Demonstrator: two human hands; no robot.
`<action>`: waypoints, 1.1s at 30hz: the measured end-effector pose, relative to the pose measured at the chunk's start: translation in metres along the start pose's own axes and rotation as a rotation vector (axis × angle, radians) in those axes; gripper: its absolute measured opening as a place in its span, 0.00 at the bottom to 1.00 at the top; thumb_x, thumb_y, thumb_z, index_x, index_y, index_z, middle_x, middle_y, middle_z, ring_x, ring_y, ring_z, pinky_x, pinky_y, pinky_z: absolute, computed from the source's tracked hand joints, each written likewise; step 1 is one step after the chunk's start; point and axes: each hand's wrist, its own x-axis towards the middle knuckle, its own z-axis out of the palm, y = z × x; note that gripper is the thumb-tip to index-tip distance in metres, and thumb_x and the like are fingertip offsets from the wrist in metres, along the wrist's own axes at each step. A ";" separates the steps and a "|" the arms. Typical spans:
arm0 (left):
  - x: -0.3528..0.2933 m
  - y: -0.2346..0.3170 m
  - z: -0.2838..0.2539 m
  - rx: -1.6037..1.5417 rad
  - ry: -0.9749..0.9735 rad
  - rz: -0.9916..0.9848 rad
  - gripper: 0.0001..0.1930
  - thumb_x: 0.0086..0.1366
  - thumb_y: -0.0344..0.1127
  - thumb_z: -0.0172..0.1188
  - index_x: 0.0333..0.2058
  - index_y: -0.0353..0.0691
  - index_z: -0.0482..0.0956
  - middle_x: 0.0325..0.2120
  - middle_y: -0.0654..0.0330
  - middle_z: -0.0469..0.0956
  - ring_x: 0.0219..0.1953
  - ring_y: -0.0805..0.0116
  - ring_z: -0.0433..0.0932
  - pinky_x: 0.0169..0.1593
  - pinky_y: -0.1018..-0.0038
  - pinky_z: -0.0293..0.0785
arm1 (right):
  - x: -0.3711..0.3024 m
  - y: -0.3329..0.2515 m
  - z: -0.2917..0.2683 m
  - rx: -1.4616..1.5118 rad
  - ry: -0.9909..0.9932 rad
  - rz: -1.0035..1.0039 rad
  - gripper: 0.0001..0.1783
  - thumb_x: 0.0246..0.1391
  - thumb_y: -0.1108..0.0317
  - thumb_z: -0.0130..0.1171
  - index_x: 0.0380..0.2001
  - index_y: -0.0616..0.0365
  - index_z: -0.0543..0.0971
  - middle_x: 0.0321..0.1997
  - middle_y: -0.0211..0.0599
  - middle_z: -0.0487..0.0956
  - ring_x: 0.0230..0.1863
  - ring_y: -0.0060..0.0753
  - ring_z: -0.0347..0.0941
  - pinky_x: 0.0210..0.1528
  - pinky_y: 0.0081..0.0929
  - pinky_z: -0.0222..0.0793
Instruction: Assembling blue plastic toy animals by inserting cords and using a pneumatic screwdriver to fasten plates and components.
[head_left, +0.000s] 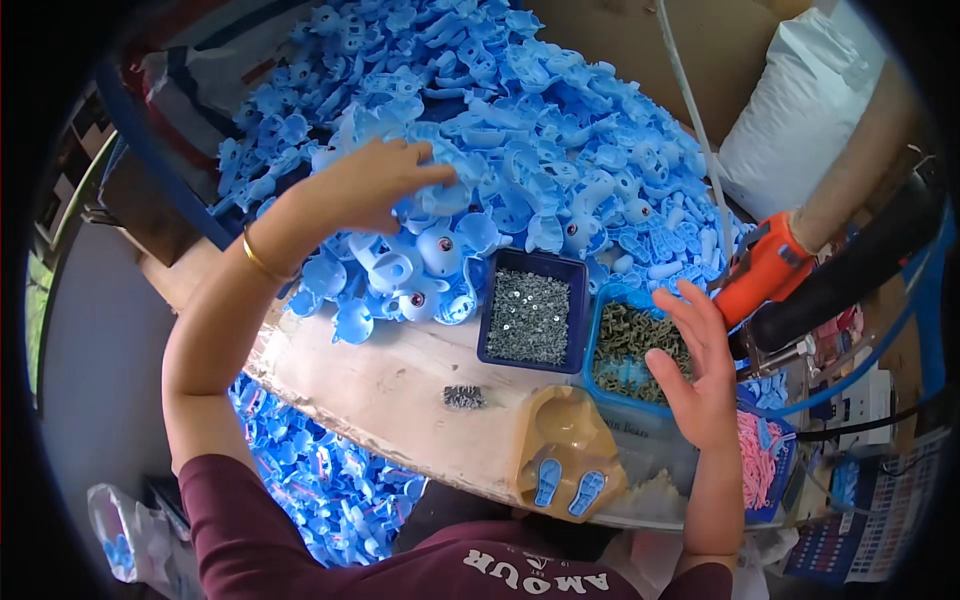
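Note:
My left hand (375,185) reaches over the big pile of light blue plastic toy parts (560,170). Its fingers curl round a pale blue plastic part (445,188), which is smeared by motion like the hand itself. Some parts beside it are round heads with printed eyes (438,252). Over the edge of a light blue tub (590,375) of olive-green small pieces, my right hand (705,370) is raised with spread fingers, holding nothing. A tan block fixture (535,425) at the table's front edge carries two blue sole-shaped parts (547,482) in its front.
A dark blue tray (485,335) of small silvery screws stands left of the tub. On the wooden table (370,390) lies a small dark grey clump (463,397). An orange-and-black tool (770,265) juts in at right, above pink parts (760,460). More blue parts (330,500) lie below the table.

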 end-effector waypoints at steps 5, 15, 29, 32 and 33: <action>-0.040 0.037 0.006 -0.083 0.018 -0.028 0.32 0.47 0.40 0.76 0.51 0.53 0.73 0.43 0.56 0.74 0.49 0.53 0.76 0.52 0.59 0.69 | -0.001 -0.005 0.010 -0.011 -0.043 -0.041 0.38 0.57 0.78 0.60 0.69 0.60 0.59 0.65 0.48 0.71 0.70 0.42 0.64 0.72 0.40 0.55; -0.076 0.077 0.014 -0.560 0.528 -0.276 0.27 0.61 0.44 0.67 0.55 0.42 0.70 0.53 0.54 0.75 0.56 0.53 0.74 0.57 0.61 0.69 | 0.011 -0.006 0.033 0.201 -0.132 0.041 0.33 0.60 0.77 0.59 0.68 0.56 0.62 0.57 0.48 0.77 0.57 0.36 0.77 0.59 0.34 0.72; -0.136 0.223 0.055 -2.103 0.450 -0.262 0.39 0.53 0.49 0.62 0.59 0.29 0.67 0.54 0.37 0.75 0.45 0.55 0.83 0.41 0.67 0.82 | -0.050 -0.001 0.046 0.199 -0.195 0.027 0.29 0.60 0.73 0.60 0.65 0.57 0.67 0.59 0.45 0.76 0.59 0.34 0.75 0.62 0.32 0.69; -0.138 0.257 0.061 -2.253 0.256 -0.210 0.42 0.50 0.50 0.65 0.60 0.30 0.67 0.51 0.39 0.77 0.43 0.55 0.83 0.42 0.64 0.82 | -0.071 -0.008 0.049 0.178 -0.170 -0.081 0.30 0.62 0.69 0.61 0.65 0.57 0.67 0.62 0.41 0.75 0.64 0.31 0.70 0.67 0.32 0.62; -0.138 0.267 0.065 -2.278 0.163 -0.232 0.43 0.48 0.50 0.66 0.61 0.32 0.65 0.49 0.41 0.78 0.42 0.56 0.83 0.44 0.64 0.82 | -0.079 -0.009 0.047 0.247 -0.294 -0.036 0.30 0.62 0.69 0.61 0.65 0.58 0.67 0.61 0.39 0.75 0.61 0.28 0.71 0.64 0.30 0.64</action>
